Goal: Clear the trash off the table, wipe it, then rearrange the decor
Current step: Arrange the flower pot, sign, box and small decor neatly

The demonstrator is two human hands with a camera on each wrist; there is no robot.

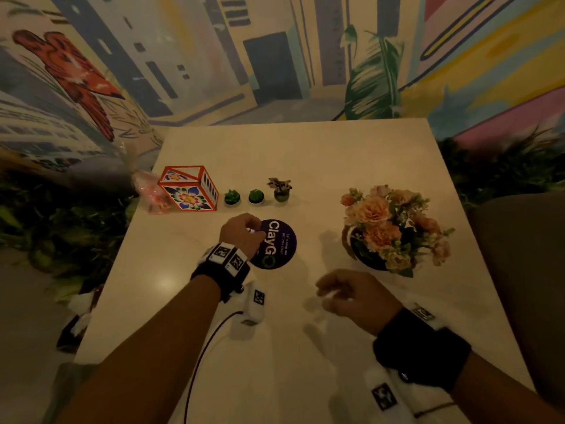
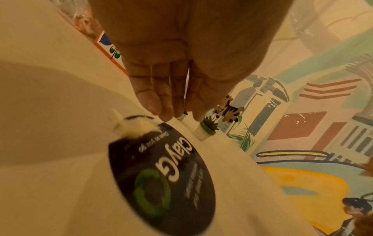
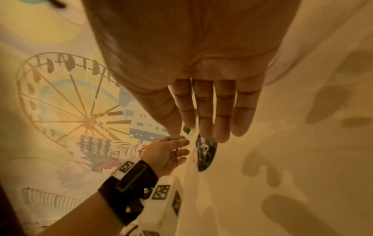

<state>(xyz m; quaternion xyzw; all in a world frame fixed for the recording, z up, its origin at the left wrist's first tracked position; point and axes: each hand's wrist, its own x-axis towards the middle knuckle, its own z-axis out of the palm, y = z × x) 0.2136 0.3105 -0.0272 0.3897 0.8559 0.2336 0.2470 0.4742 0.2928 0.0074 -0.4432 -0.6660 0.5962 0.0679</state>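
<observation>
A round dark sign [image 1: 279, 249] printed "ClayGO" lies flat mid-table. My left hand [image 1: 244, 232] hovers over its left edge, fingers [image 2: 161, 102] straight and pointing down, holding nothing. A small blurred white lump [image 2: 135, 127] sits on the sign's [image 2: 161, 167] rim just below those fingertips; what it is cannot be told. My right hand [image 1: 345, 296] floats above bare table to the right, fingers [image 3: 222, 111] extended and empty. Behind the sign stand a painted floral box [image 1: 189, 188] and three tiny potted plants [image 1: 256, 196] in a row.
A pink flower bouquet in a dark pot [image 1: 394, 228] stands at the right. A crinkled pink plastic wrapper [image 1: 149, 191] lies by the box at the table's [image 1: 305, 148] left edge. Murals and greenery surround the table; a brown seat [image 1: 519, 270] is on the right.
</observation>
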